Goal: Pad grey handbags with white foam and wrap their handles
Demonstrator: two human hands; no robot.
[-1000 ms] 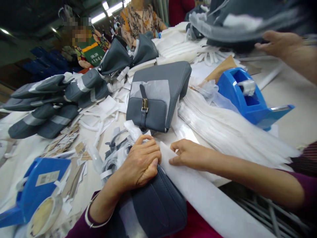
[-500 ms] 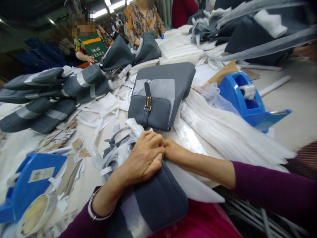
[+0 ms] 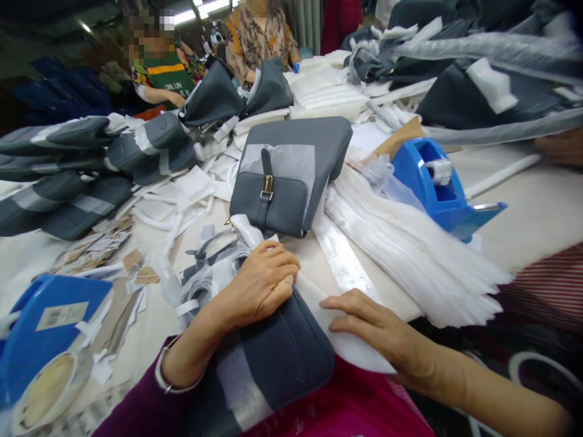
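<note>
A dark blue-grey handbag [image 3: 291, 346] with a white wrap band lies tilted against my lap. My left hand [image 3: 259, 285] is closed over its upper edge, fingers curled; whatever is under the fingertips is hidden. To the right, my right hand [image 3: 368, 325] is open with fingers stretched out, over a thin white sheet [image 3: 319, 303] beside the bag; whether it touches the sheet I cannot tell. Left of my left hand sits a wrapped, coiled strap [image 3: 200, 291]. Beyond both hands, a second handbag [image 3: 300, 133] with a gold-buckled front pocket stands on the table.
Blue tape dispensers stand at right [image 3: 428, 182] and left [image 3: 59, 321], with a tape roll [image 3: 50, 388] nearby. White foam strips [image 3: 401, 249] spread on the right. Stacked bags [image 3: 68, 200] lie at left beside paper tags [image 3: 95, 243]. Two people work across the table.
My right hand has come away from my left hand and moved right and down, its fingers opening. My left hand stays on the bag's edge. The view has shifted slightly.
</note>
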